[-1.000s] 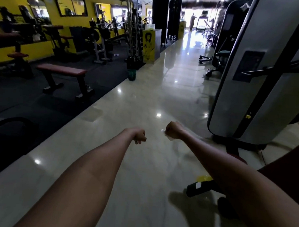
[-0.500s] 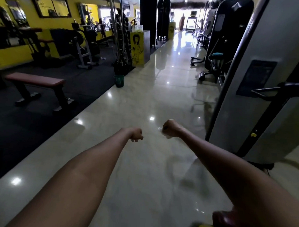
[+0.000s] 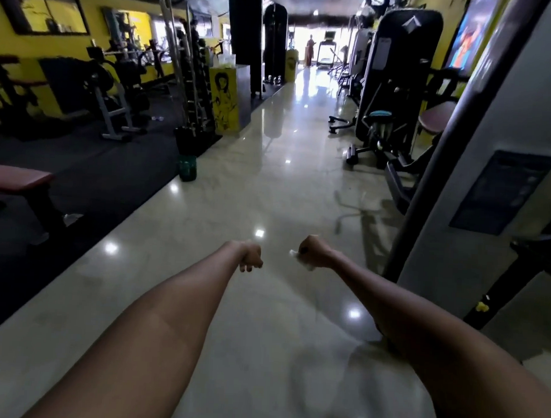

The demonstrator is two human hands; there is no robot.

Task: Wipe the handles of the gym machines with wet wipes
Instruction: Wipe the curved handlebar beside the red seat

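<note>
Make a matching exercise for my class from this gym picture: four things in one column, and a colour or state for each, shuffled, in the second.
Things
1. right hand
2. left hand
3. flat bench
4. bucket

Descriptions
A. green, on the floor at the mat's edge
B. red padded top
C. gripping a white wet wipe
D. fingers curled, holding nothing

Pairs: 1-C, 2-D, 3-B, 4-A
</note>
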